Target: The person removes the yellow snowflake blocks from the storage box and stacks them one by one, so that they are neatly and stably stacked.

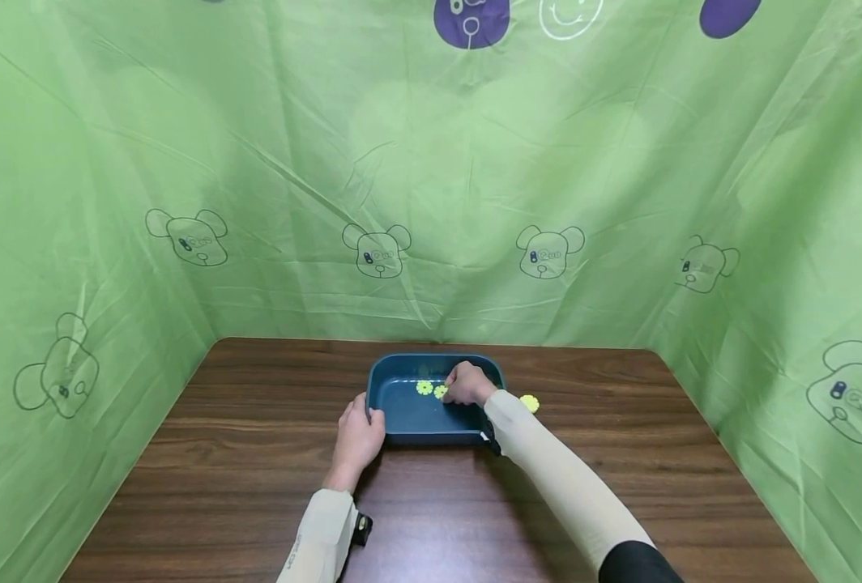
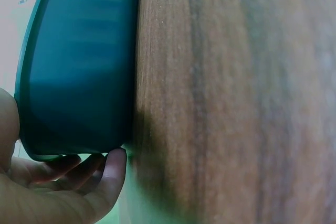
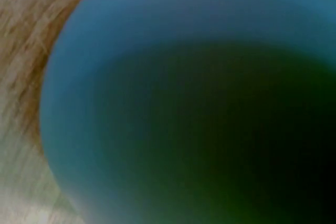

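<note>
A dark blue rectangular basin (image 1: pixel 409 417) sits on the table. My left hand (image 1: pixel 359 437) holds its left end, thumb at the rim and fingers against the outside. In the left wrist view, bent fingers of the left hand (image 2: pixel 68 192) press the end wall of the basin (image 2: pixel 79 77). My right hand (image 1: pixel 467 384) reaches into the basin over its right side, pinching a yellow flower-shaped piece (image 1: pixel 441 392) at its fingertips, low by the floor. Another yellow flower-shaped piece (image 1: pixel 424 388) lies just left of it. The right wrist view shows only blurred blue basin wall (image 3: pixel 68 108).
A third yellow flower-shaped piece (image 1: pixel 529 402) lies on the table right of the basin, beside the right forearm. The brown wood-grain table (image 1: pixel 256 453) reaches back to green curtains (image 1: pixel 467 300) printed with bear faces, which hang behind and on both sides.
</note>
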A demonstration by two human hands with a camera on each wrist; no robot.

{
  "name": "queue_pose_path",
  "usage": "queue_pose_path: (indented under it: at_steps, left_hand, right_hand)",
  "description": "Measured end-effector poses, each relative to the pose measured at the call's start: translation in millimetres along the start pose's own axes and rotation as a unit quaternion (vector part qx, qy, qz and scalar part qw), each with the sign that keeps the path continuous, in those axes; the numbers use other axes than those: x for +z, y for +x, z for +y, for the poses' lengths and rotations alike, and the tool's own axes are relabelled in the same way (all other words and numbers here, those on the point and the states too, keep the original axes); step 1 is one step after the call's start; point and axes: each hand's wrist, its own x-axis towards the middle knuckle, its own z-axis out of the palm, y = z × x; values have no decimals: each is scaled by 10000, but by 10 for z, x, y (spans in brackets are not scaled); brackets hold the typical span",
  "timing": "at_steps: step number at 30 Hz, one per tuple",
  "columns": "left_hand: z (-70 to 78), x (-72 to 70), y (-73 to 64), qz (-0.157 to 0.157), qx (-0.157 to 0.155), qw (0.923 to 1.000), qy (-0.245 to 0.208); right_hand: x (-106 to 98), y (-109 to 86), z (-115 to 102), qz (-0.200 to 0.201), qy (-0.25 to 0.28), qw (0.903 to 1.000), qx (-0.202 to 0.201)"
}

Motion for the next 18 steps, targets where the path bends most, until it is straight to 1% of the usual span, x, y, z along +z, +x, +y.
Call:
queue_pose_path:
  at_steps: [9,13,18]
  left_hand:
    - [0,-5,2,-46,-77,10000,24]
    - [4,-4,-10,-38,-67,10000,6]
    - [3,0,-8,-12,-33,10000,2]
  right_hand:
    - [-6,34,5,57,-144,9999,-41]
    - [-25,12,10,-44,120,9998,-158]
    - [-73,-52,-9,-333,574,9972,-355]
